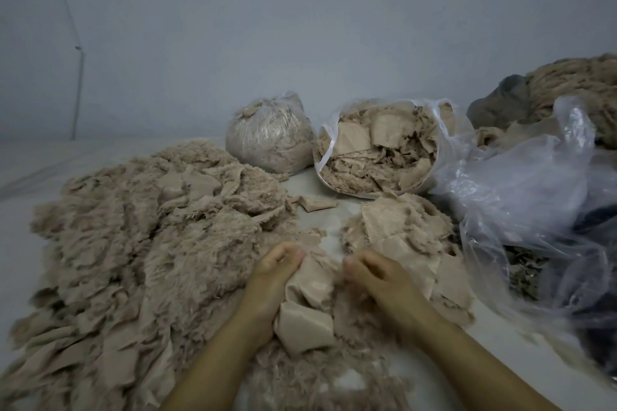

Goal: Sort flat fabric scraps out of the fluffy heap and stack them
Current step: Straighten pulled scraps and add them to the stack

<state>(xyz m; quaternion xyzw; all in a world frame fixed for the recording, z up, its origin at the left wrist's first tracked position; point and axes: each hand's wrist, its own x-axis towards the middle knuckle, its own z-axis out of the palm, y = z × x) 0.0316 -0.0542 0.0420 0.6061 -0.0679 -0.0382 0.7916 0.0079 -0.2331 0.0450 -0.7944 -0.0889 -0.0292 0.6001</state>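
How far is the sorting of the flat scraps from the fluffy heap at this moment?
Done: a small stack of flat scraps lies right of the hands, and an open bag behind it holds more. In hand: the left hand grips several flat pieces; the right hand is curled beside them. Left: the large fluffy heap still covers the left side, so most remains.

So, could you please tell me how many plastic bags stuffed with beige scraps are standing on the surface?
2 stand there: a closed bag at the back centre and an open bag to its right. A crumpled clear bag lies farther right, its contents mostly hidden.
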